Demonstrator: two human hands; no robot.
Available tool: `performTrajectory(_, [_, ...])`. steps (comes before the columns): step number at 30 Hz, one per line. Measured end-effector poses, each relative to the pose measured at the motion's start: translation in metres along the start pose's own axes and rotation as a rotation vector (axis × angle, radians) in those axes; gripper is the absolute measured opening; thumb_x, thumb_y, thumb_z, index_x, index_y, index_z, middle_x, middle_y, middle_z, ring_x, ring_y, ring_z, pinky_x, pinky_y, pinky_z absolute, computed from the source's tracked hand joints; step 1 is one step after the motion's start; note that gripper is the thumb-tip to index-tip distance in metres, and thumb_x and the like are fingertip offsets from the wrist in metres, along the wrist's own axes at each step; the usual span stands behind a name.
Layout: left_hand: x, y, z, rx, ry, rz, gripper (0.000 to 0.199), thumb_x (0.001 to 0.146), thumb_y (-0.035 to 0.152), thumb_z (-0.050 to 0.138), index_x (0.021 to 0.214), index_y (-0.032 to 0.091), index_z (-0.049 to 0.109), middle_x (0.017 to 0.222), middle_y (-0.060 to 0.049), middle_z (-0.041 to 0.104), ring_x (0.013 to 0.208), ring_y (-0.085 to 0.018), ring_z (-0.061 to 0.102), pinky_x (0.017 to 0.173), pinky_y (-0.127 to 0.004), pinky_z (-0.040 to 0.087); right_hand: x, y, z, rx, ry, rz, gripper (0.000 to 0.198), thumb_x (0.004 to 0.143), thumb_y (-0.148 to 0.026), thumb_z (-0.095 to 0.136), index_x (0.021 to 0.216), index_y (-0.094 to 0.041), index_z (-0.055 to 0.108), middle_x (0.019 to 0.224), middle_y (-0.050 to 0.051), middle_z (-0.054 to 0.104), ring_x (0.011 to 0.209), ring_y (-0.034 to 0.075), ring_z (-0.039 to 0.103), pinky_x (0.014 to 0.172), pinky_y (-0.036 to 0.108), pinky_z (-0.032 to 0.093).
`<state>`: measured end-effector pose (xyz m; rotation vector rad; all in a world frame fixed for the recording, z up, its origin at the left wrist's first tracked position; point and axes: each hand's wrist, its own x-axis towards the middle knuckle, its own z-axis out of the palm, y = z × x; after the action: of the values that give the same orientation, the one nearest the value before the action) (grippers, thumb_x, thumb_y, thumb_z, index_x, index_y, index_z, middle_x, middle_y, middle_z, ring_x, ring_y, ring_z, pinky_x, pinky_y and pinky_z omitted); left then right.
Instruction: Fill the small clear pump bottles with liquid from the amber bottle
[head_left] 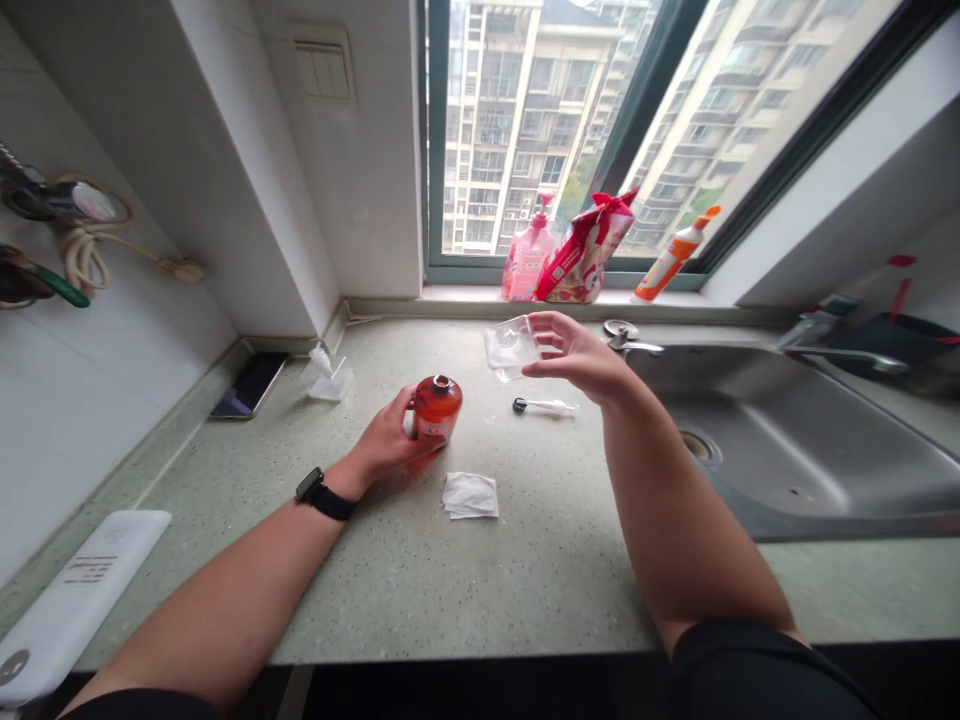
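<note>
My left hand (pixel 396 437) is wrapped round an amber-red bottle (pixel 439 405) with an uncapped dark neck, upright on the counter. Raised above the counter, my right hand (pixel 574 352) grips a clear plastic container (pixel 511 348) by its right side, fingers behind and thumb below. Under that hand lies a pump head (pixel 544 407) with a black collar and a clear stem. A folded white tissue (pixel 470 495) rests just in front of the bottle. Left of the bottle stands a small clear container (pixel 328 377) with something white sticking out of it.
A steel sink (pixel 810 430) with a faucet (pixel 637 346) takes up the right side. On the windowsill stand a pink pump bottle (pixel 528 260), a red bag (pixel 589 250) and an orange bottle (pixel 673 260). A phone (pixel 250 386) and a long white box (pixel 82 600) lie at left.
</note>
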<state>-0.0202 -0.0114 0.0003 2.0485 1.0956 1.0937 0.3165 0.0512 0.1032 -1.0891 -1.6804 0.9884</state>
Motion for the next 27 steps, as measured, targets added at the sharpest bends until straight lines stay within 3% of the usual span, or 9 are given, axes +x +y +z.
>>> performTrajectory(4, [-0.001, 0.003, -0.002, 0.057, 0.076, 0.015, 0.077, 0.087, 0.044, 0.089, 0.153, 0.025, 0.053, 0.141, -0.012, 0.073, 0.124, -0.034, 0.074, 0.112, -0.051, 0.061, -0.002, -0.001, -0.001, -0.096, -0.088, 0.008, 0.076, 0.054, -0.042, 0.102, 0.123, -0.029, 0.073, 0.133, 0.009, 0.073, 0.120, 0.034, 0.068, 0.115, 0.064, 0.052])
performTrajectory(11, [-0.003, 0.006, -0.003, 0.202, 0.165, 0.053, 0.077, 0.085, 0.063, 0.087, 0.144, 0.023, 0.058, 0.133, -0.013, 0.075, 0.116, -0.032, 0.075, 0.106, -0.052, 0.062, -0.006, -0.006, 0.006, -0.149, -0.213, 0.058, 0.073, 0.058, -0.037, 0.100, 0.125, -0.027, 0.072, 0.129, 0.010, 0.074, 0.120, 0.035, 0.068, 0.109, 0.063, 0.056])
performTrajectory(27, [-0.003, 0.016, -0.002, 0.352, 0.133, 0.126, 0.070, 0.087, 0.059, 0.085, 0.144, 0.025, 0.062, 0.131, -0.012, 0.076, 0.117, -0.033, 0.073, 0.108, -0.053, 0.056, -0.015, -0.018, 0.012, -0.411, -0.211, -0.126, 0.066, 0.066, -0.037, 0.095, 0.129, -0.031, 0.076, 0.136, 0.008, 0.072, 0.124, 0.037, 0.068, 0.111, 0.061, 0.057])
